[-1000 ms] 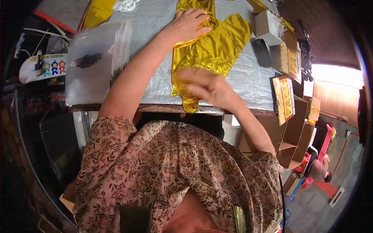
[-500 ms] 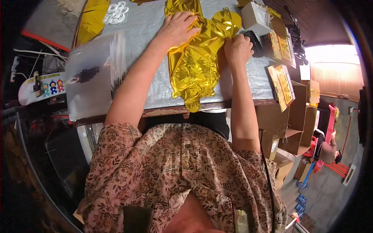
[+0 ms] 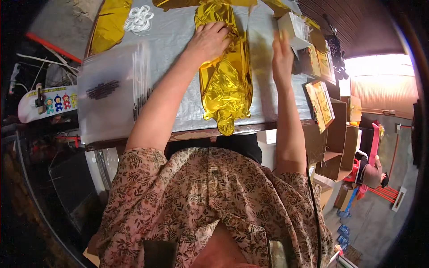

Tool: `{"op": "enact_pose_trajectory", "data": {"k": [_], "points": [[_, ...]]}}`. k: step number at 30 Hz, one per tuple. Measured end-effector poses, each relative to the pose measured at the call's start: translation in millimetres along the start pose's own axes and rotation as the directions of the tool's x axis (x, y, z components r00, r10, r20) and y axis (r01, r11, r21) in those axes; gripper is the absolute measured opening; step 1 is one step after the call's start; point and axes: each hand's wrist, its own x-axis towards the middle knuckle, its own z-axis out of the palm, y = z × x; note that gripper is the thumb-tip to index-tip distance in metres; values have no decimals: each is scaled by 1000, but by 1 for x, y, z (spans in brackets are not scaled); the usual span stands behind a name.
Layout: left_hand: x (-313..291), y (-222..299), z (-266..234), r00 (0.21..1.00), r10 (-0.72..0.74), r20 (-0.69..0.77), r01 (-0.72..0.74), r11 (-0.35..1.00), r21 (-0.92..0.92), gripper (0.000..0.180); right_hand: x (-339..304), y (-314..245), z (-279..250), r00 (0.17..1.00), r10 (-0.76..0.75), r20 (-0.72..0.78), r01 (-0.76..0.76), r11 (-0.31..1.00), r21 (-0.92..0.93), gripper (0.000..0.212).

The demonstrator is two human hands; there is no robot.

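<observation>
A gold foil balloon point(image 3: 225, 91), flat and uninflated, lies lengthwise on the table in front of me. Its rounded tab hangs over the near edge. My left hand point(image 3: 210, 41) rests on its upper part with the fingers stretched out over the foil. To the right, apart from the balloon, my right hand point(image 3: 282, 60) is raised near a white box point(image 3: 292, 29). Motion smears its fingers, so I cannot make out whether they hold anything. A dark object shows partly behind this hand.
Clear plastic bags point(image 3: 105, 96) lie at the table's left. Above them are a white string bundle point(image 3: 138, 20) and more gold foil point(image 3: 111, 27). Printed cards point(image 3: 321, 107) stand at the right edge, by cardboard boxes point(image 3: 330, 143). A person point(image 3: 372, 172) is at far right.
The foil part that spread right, under my right hand, no longer shows there. My right hand has moved away from the balloon, up and right. My left hand stays on the foil.
</observation>
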Motion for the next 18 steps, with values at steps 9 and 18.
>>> {"op": "enact_pose_trajectory", "data": {"k": [9, 18], "points": [[-3, -6, 6, 999, 6, -33, -3, 996, 93, 42, -43, 14, 41, 879, -222, 422, 433, 743, -510, 54], [2, -8, 5, 996, -42, 83, 41, 999, 9, 55, -48, -10, 72, 902, -99, 420, 326, 795, -512, 57]]}}
